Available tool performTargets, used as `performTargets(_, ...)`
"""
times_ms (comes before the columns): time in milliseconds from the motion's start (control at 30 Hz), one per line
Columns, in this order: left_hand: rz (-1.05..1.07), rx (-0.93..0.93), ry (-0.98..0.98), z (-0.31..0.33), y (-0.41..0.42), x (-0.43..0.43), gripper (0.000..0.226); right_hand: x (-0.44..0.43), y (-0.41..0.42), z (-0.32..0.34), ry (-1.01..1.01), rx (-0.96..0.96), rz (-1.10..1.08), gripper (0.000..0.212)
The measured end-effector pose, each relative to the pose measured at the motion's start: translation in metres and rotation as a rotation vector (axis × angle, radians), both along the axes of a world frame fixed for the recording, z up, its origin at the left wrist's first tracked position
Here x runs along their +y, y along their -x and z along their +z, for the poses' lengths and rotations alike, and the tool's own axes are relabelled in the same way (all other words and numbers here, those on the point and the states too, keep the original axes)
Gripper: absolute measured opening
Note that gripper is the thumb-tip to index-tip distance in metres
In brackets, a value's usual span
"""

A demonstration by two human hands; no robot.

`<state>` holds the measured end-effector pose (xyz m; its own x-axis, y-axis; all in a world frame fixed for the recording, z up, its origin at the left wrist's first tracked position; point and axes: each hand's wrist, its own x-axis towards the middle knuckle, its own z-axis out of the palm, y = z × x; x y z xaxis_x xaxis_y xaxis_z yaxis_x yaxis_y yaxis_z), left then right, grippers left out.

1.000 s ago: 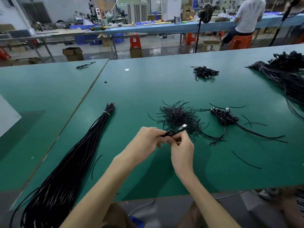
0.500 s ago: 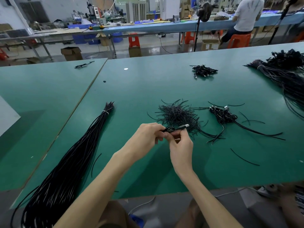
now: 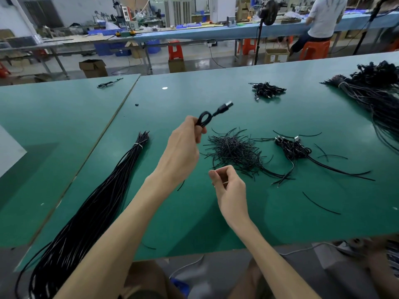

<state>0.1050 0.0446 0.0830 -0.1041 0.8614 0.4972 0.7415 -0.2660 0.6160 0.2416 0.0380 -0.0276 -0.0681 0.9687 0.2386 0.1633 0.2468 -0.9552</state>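
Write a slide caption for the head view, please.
Left hand holds a looped plug cable above the green table; right hand curled below.

Matt green desk (image 3: 280, 212), black plastic-sheathed wire.
The short coiled black cable (image 3: 205, 118) at upper centre has a smooth, faintly shiny plastic jacket and a bright metal plug tip (image 3: 229, 104). The long bundle of black cables (image 3: 97, 201) at lower left is glossy, streaked with highlights. The central pile of thin black ties (image 3: 235, 149) looks dull. Along the top: orange stools (image 3: 175, 49) of smooth plastic, brown cardboard boxes (image 3: 93, 67), a polished, reflective floor (image 3: 200, 61).
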Motion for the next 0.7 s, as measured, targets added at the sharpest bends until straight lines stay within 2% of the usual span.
performTargets(67, -0.026, -0.202, 0.016, 0.018, -0.015, 0.008, 0.030, 0.002, 0.001, -0.001, 0.010, -0.048, -0.001, 0.026)
performTargets(167, -0.180, -0.738, 0.124, 0.043, -0.036, 0.025, 0.035, 0.003, 0.003, -0.003, 0.019, -0.085, 0.028, 0.021)
performTargets(233, -0.279, -1.065, 0.267, 0.052, -0.046, 0.039, 0.028, 0.002, 0.003, -0.003, 0.001, -0.097, 0.065, 0.020)
performTargets(300, -0.346, -1.250, 0.448, 0.053, -0.057, 0.054, 0.025, 0.001, 0.003, -0.003, -0.013, -0.109, 0.107, 0.020)
performTargets(400, -0.305, -1.272, 0.630, 0.039, -0.083, 0.074, 0.025, -0.001, 0.003, -0.002, -0.036, -0.187, 0.171, 0.023)
performTargets(467, -0.271, -1.209, 0.728, 0.022, -0.103, 0.086, 0.024, -0.004, 0.003, -0.001, -0.044, -0.263, 0.179, 0.036)
performTargets(533, -0.236, -1.131, 0.801, 0.005, -0.124, 0.097, 0.025, -0.008, 0.000, 0.002, 0.046, -0.297, 0.169, 0.049)
performTargets(600, -0.186, -1.064, 0.824, -0.010, -0.142, 0.107, 0.027, -0.009, -0.003, 0.002, 0.176, -0.181, 0.205, 0.042)
performTargets(667, -0.147, -0.969, 0.826, -0.022, -0.157, 0.116, 0.033, -0.010, -0.003, 0.003, 0.286, 0.032, 0.246, 0.022)
performTargets(700, -0.133, -0.928, 0.830, -0.029, -0.163, 0.119, 0.038, -0.011, -0.003, 0.003, 0.308, 0.071, 0.269, 0.015)
